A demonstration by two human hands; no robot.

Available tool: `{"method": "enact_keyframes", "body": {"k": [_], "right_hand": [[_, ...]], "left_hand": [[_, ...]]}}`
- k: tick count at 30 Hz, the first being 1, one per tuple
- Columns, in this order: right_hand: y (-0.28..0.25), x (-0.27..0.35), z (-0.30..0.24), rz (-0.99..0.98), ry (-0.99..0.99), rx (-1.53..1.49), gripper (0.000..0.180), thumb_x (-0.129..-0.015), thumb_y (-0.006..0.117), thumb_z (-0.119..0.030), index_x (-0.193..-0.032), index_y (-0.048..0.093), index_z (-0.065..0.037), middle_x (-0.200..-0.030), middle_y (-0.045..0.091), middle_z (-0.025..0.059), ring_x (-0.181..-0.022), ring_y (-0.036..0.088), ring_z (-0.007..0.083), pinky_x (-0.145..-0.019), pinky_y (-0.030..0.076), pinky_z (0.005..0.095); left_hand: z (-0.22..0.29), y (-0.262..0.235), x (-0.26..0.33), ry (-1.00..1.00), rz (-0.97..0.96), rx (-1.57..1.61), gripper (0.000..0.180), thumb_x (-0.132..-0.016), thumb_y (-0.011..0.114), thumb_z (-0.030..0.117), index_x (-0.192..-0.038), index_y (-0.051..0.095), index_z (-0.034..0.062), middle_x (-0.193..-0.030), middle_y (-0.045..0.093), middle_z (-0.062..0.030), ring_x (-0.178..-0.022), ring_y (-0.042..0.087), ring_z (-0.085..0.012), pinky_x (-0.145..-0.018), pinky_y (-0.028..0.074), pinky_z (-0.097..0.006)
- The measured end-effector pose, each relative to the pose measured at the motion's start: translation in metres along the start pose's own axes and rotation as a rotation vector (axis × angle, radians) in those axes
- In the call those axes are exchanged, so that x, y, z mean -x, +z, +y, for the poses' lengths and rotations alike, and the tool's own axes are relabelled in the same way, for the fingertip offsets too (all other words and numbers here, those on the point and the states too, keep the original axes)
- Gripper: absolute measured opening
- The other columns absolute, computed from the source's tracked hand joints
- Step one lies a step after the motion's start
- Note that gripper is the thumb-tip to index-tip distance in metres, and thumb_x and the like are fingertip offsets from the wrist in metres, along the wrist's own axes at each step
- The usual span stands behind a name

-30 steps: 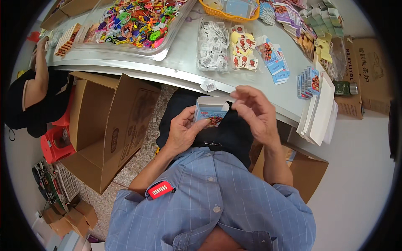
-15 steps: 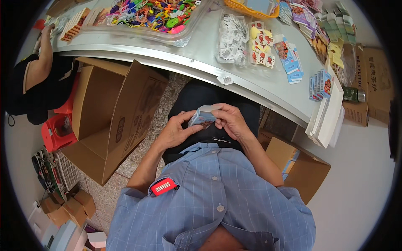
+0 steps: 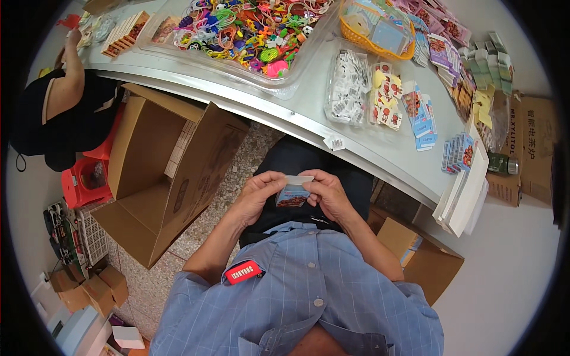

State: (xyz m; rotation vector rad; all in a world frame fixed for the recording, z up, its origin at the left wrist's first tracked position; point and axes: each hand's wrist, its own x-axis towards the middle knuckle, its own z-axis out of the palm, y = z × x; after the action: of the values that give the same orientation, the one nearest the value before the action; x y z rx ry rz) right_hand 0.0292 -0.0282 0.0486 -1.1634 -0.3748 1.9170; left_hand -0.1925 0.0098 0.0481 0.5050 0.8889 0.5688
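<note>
While a long table [image 3: 380,139] stretches ahead, with an open carton [image 3: 199,163] below its edge at left, a clear tray [image 3: 279,85] of bright trinkets [image 3: 269,54] sits on top.

Over the dark trousers [image 3: 288,159], apart from the table, the left hand [image 3: 256,193] pinches nearly closed at the upper left of a small blue box [image 3: 292,197], and the right hand [image 3: 329,191] pinches likewise at the upper right. Between them the box hangs roughly upright, printed front showing; whether anything is inside, I cannot tell. Its pale flap [image 3: 297,179] stands raised at the top, between both hands. The step looks like working that flap to shut the box. The next move, I judge, calls for an even fold from both sides, without crushing the thin walls.
</note>
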Motion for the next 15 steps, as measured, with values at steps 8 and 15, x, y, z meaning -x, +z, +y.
{"method": "enact_keyframes", "body": {"k": [8,15], "right_hand": [[0.023,0.008,-0.038,0.041,-0.197,0.555,0.024,-0.088,0.07,-0.005,-0.112,0.068,0.001,-0.086,0.065,0.0043,-0.063,0.052,0.0069,-0.058,0.046,0.0237],[0.106,-0.029,-0.228,-0.082,-1.02,1.43,0.025,-0.081,0.075,-0.003,-0.106,0.072,-0.005,-0.097,0.067,0.0093,-0.072,0.061,0.0219,-0.066,0.049,0.0336]], "left_hand": [[-0.002,-0.007,-0.004,-0.052,0.063,0.077,0.014,-0.094,0.069,0.014,-0.104,0.071,0.0049,-0.096,0.07,0.0004,-0.09,0.06,-0.006,-0.084,0.046,-0.022],[-0.001,-0.006,-0.006,-0.022,0.081,0.061,0.017,-0.095,0.069,0.017,-0.108,0.071,0.006,-0.1,0.072,-0.0021,-0.094,0.065,-0.0098,-0.089,0.05,-0.025]]}}
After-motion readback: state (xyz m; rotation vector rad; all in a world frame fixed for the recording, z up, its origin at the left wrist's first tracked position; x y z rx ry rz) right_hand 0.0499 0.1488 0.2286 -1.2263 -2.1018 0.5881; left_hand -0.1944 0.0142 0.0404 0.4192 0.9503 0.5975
